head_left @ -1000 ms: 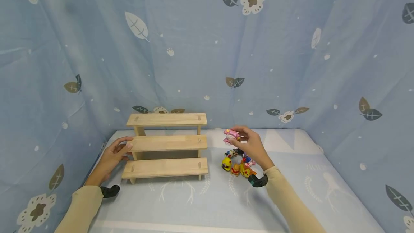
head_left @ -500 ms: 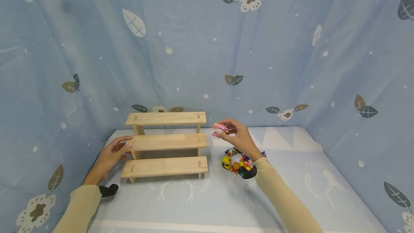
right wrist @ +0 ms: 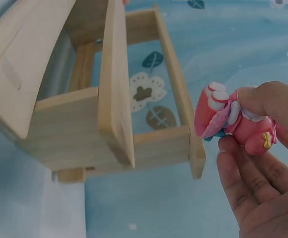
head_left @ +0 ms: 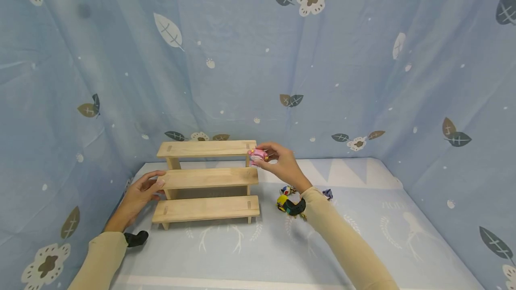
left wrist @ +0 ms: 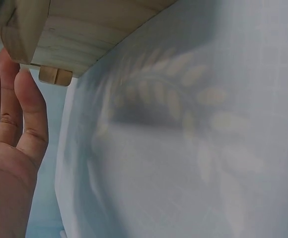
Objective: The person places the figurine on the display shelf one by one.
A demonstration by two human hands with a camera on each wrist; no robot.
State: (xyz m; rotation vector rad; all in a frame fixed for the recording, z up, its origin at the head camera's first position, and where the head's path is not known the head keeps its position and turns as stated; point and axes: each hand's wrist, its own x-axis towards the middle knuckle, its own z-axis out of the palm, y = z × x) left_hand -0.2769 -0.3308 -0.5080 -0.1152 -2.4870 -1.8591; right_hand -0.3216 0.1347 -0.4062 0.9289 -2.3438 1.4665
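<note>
A three-tier wooden display shelf (head_left: 207, 177) stands on the left part of the cloth-covered table. My left hand (head_left: 139, 196) grips the left end of its middle board, and in the left wrist view the fingertips (left wrist: 31, 91) meet the board's edge. Between right thumb and fingers I hold a small pink figurine (right wrist: 255, 141) with a yellow bow and white-and-red feet. That right hand (head_left: 282, 164) is raised at the right end of the top board, and the figurine overlaps the board's end in the head view.
Several small colourful figurines, among them a yellow one (head_left: 281, 201) and a dark blue one (head_left: 328, 194), lie right of the shelf, partly hidden by my right forearm. Blue patterned curtain (head_left: 225, 57) surrounds the table (head_left: 209, 254) at the back and sides.
My right hand has carried the pink figurine left and slightly up, from above the other figurines to the top board's right end. The left hand has kept its place on the shelf.
</note>
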